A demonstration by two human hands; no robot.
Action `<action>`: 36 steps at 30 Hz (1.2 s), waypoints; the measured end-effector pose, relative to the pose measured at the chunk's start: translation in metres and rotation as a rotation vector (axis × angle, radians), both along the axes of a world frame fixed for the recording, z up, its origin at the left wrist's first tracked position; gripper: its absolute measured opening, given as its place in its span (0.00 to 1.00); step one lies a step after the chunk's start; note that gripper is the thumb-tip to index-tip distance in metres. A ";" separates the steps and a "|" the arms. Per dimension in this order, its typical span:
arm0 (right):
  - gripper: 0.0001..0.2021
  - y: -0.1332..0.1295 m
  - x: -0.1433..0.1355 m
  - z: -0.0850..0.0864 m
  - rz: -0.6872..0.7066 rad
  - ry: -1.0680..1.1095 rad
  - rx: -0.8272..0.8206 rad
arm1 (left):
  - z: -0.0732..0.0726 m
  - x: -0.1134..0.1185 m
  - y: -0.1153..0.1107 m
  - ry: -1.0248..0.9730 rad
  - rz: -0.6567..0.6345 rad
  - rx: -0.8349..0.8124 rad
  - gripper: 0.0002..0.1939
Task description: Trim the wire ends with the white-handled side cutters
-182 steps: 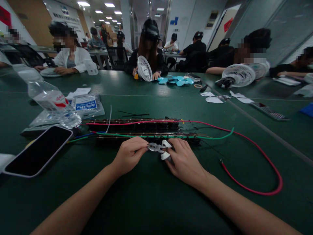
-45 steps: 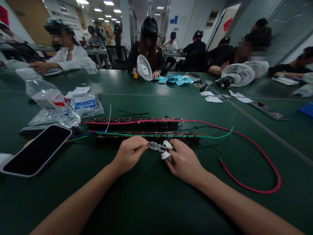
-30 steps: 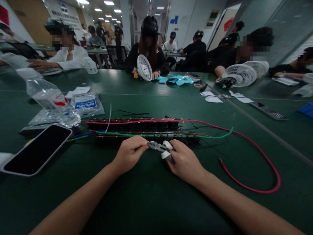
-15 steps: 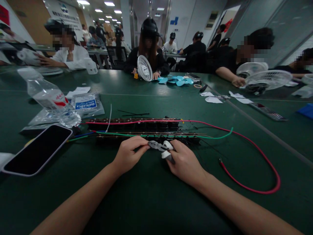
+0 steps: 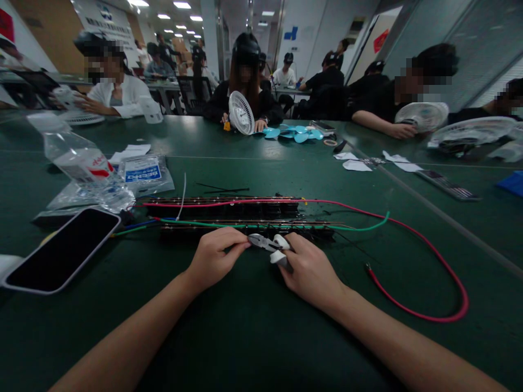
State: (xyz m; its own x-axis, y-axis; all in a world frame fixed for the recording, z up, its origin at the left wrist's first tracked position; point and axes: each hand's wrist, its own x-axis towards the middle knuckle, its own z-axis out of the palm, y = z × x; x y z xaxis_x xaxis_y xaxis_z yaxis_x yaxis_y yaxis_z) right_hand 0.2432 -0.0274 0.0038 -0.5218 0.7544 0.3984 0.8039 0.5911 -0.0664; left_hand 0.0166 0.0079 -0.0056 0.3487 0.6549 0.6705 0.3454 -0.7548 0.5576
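Note:
My right hand (image 5: 312,269) is closed around the pale handles of a pair of pliers (image 5: 261,242), whose metal jaws point left. At the tip of the jaws, the thumb and fingers of my left hand (image 5: 218,256) are pinched together; what they hold, if anything, is too small to make out. Just beyond both hands lie two long black strips (image 5: 223,206) with metal contacts, side by side. A red wire (image 5: 408,228) runs along the far strip and loops to the right. Along the near strip lies a green wire (image 5: 363,230). A white cable tie (image 5: 183,196) sticks up from the strips.
At left are a phone (image 5: 65,250), a plastic bottle (image 5: 81,160) and a clear bag with a blue label (image 5: 143,170). Black cable ties (image 5: 224,190) lie behind the strips. Across the table, people handle white fan parts (image 5: 242,113) near blue fan blades (image 5: 294,133).
My hands and the pliers stay practically still. Across the table at right, a person's hand and the fan parts have shifted; the person at left has moved a white part slightly.

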 end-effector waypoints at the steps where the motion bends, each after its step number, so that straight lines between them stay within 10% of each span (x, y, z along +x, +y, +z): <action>1: 0.04 0.000 0.000 0.000 -0.002 0.002 -0.004 | 0.000 0.000 0.000 0.000 -0.002 -0.004 0.04; 36: 0.11 0.000 -0.002 0.005 0.037 0.059 -0.068 | 0.003 -0.001 0.002 -0.051 -0.066 -0.077 0.07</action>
State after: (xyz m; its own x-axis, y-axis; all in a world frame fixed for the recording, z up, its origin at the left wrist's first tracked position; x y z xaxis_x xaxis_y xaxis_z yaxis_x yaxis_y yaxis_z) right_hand 0.2411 -0.0277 0.0092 -0.5274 0.7611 0.3776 0.7749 0.6132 -0.1537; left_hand 0.0151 0.0094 -0.0023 0.3594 0.6815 0.6375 0.2654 -0.7295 0.6303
